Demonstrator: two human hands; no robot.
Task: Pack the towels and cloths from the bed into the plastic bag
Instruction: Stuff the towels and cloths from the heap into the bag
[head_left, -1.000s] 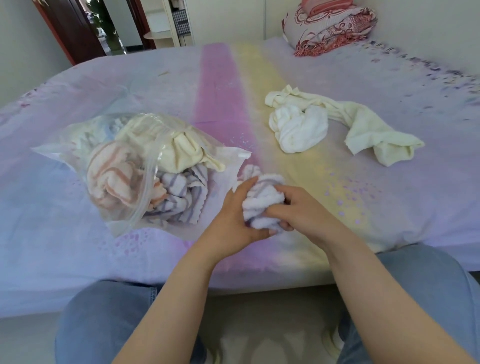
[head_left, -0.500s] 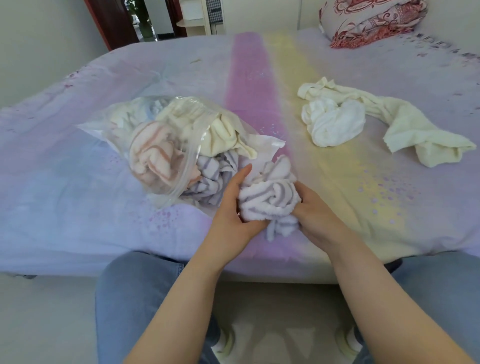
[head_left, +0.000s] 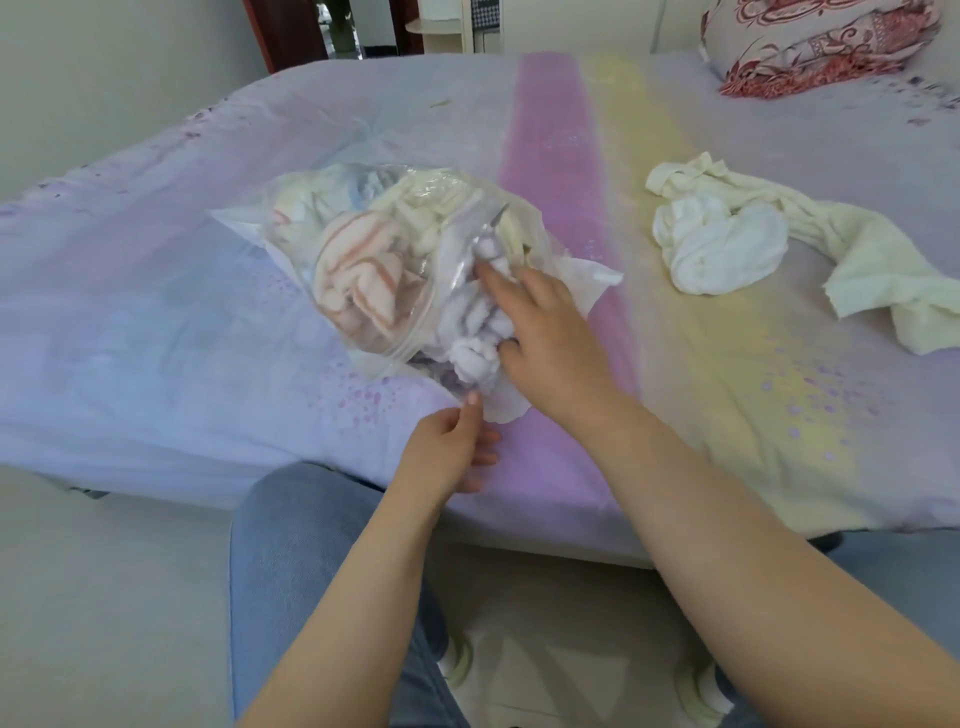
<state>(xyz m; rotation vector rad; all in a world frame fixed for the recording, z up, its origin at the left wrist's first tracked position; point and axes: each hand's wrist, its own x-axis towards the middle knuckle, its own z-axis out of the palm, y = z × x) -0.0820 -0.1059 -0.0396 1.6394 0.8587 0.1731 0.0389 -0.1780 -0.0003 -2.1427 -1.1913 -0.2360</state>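
Your plastic bag (head_left: 363, 270) lies on the left half of the bed (head_left: 156, 312), near the front edge, with open sheet to its left and behind it. Through its clear wall you see an orange-striped towel (head_left: 358, 270) and pale cloths packed behind it. The bag's mouth faces right and toward you.

Your left hand (head_left: 449, 452) sits at the bed's front edge, just below the mouth; thumb and forefinger pinch the bag's lower lip, the other fingers loosely curled.

Your right hand (head_left: 540, 332) reaches into the mouth with straight fingers, pressing the grey-striped towel (head_left: 472, 332) inward. That towel is partly inside, its rolled end still bulging out at the lip.

Right of your hand, the pink and yellow bands of the sheet lie bare. Beyond them, well apart from the bag, a white cloth (head_left: 722, 249) lies crumpled, touching a long cream towel (head_left: 883, 275) that runs toward the right border. A patterned pillow (head_left: 810, 47) rests at the far right corner.
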